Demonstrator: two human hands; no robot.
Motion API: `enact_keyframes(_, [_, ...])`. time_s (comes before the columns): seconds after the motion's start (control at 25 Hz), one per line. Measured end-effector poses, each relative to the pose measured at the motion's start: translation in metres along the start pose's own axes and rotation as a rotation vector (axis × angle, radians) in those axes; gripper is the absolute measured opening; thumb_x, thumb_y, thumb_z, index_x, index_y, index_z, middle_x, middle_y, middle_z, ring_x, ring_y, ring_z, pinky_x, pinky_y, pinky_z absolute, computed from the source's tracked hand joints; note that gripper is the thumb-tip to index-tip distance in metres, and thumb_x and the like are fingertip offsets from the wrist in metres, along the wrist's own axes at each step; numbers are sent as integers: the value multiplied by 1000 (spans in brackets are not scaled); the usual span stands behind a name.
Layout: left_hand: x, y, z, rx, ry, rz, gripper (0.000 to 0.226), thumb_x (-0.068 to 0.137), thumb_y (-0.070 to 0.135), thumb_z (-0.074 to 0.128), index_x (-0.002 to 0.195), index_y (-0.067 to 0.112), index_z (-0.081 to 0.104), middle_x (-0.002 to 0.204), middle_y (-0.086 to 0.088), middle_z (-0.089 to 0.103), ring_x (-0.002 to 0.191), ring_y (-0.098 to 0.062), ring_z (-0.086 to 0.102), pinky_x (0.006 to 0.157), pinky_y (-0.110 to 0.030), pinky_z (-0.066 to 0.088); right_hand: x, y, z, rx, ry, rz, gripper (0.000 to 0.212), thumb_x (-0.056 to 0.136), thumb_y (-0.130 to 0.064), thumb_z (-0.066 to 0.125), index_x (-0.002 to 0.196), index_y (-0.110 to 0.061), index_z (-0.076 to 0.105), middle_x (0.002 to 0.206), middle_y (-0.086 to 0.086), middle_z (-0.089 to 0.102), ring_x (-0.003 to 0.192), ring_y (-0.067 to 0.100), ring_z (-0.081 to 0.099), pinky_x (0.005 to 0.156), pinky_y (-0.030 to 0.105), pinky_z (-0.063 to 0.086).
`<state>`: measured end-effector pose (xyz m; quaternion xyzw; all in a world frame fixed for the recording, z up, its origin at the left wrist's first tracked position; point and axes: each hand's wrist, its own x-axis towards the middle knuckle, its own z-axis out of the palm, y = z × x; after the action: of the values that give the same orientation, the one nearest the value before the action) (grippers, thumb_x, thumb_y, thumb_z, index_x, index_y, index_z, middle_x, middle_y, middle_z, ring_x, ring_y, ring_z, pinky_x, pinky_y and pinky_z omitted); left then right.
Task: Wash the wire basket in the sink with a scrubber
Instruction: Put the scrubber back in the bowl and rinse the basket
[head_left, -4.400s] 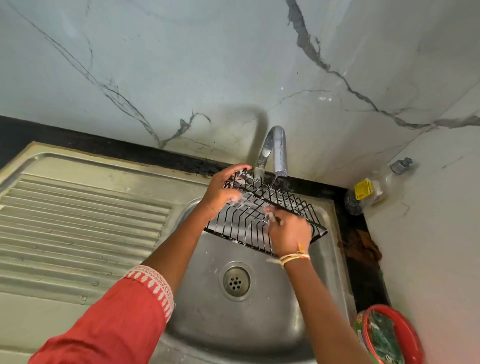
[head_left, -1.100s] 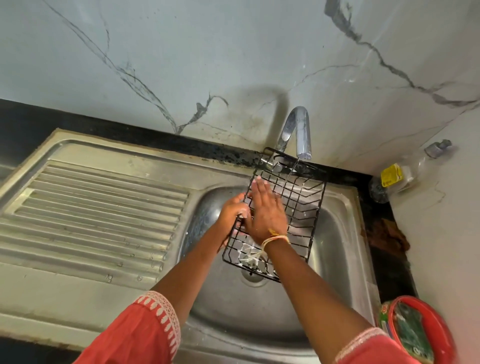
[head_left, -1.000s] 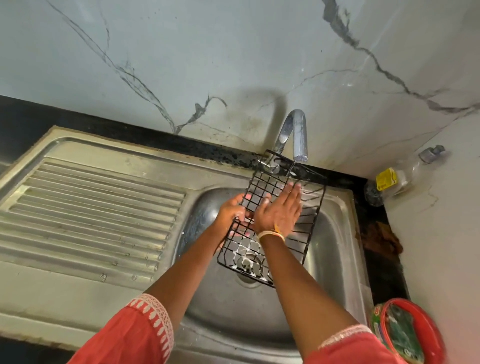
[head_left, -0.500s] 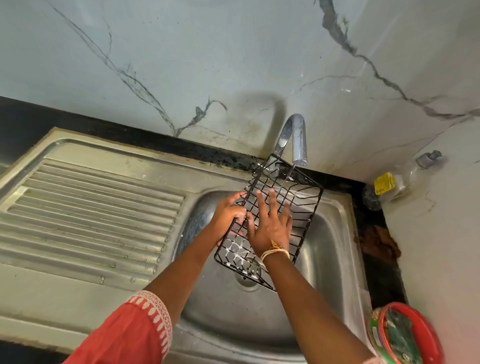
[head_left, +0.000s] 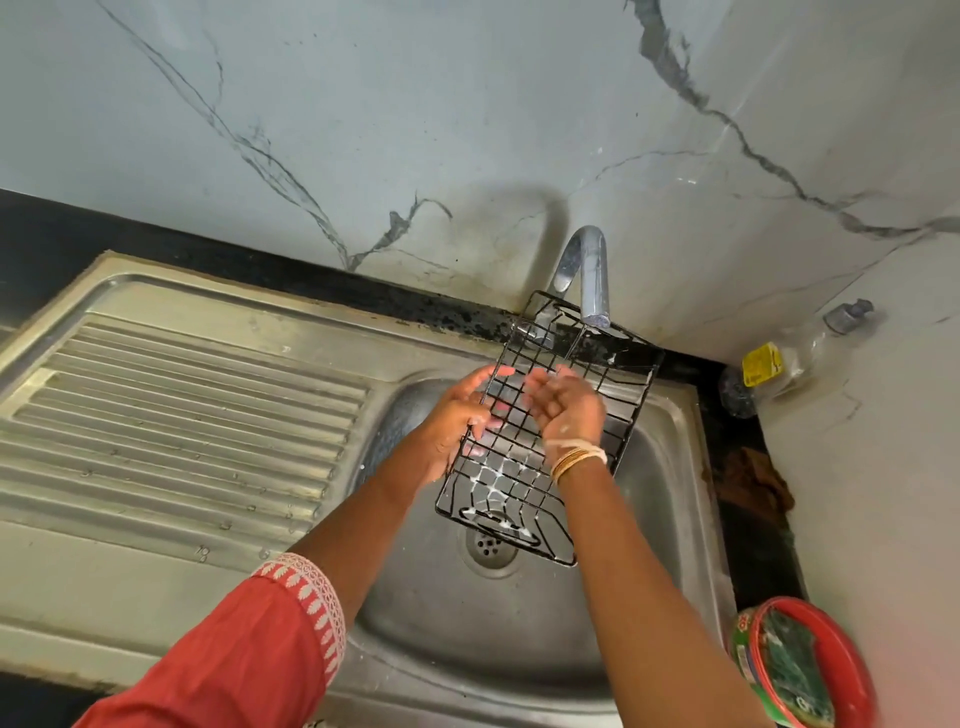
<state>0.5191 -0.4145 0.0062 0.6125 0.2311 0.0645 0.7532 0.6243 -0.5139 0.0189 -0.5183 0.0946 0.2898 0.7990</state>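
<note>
One black wire basket hangs tilted over the sink bowl, its top end under the single tap. The left hand grips its left edge, fingers curled round the wire. The right hand rests on the mesh, fingers loosely bent and together. One red-rimmed tub sits at the worktop's right front corner; one clear bottle stands at the back right corner.

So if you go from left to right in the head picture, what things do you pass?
Ribbed steel draining board → left hand → right hand → clear plastic bottle with yellow label → red round tub.
</note>
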Motion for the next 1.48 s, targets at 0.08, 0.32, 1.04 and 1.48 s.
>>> enact_keyframes(0.08, [-1, 3, 0, -44, 20, -19, 79, 53, 5, 47, 127, 30, 59, 129, -20, 57, 105, -26, 61, 89, -45, 50, 6, 1, 0, 154, -61, 141, 15, 92, -11, 50, 98, -9, 63, 90, 11, 72, 82, 25, 68, 81, 39, 52])
enact_keyframes(0.32, [5, -5, -3, -95, 101, 24, 66, 52, -3, 45, 107, 29, 65, 109, -10, 64, 97, -28, 54, 68, -32, 44, -2, 37, -4, -1138, -332, 512, 33, 90, -23, 49, 102, 0, 68, 90, 12, 73, 81, 21, 69, 85, 31, 53])
enact_keyframes(1.04, [-5, -9, 1, -238, 87, -199, 74, 50, 6, 42, 114, 39, 61, 123, -12, 62, 113, -31, 59, 91, -57, 50, -18, -5, -10, -1276, 125, -940, 35, 75, -3, 57, 108, -8, 62, 111, 11, 55, 92, 20, 55, 79, 27, 48])
enact_keyframes(1.48, [23, -10, 16, 2, -222, -439, 72, 85, -21, 30, 136, 25, 49, 118, -18, 68, 114, -34, 63, 87, -67, 49, -29, -98, -36, -858, 170, 114, 63, 74, -40, 72, 129, -24, 47, 137, 11, 44, 118, 35, 50, 91, 44, 43])
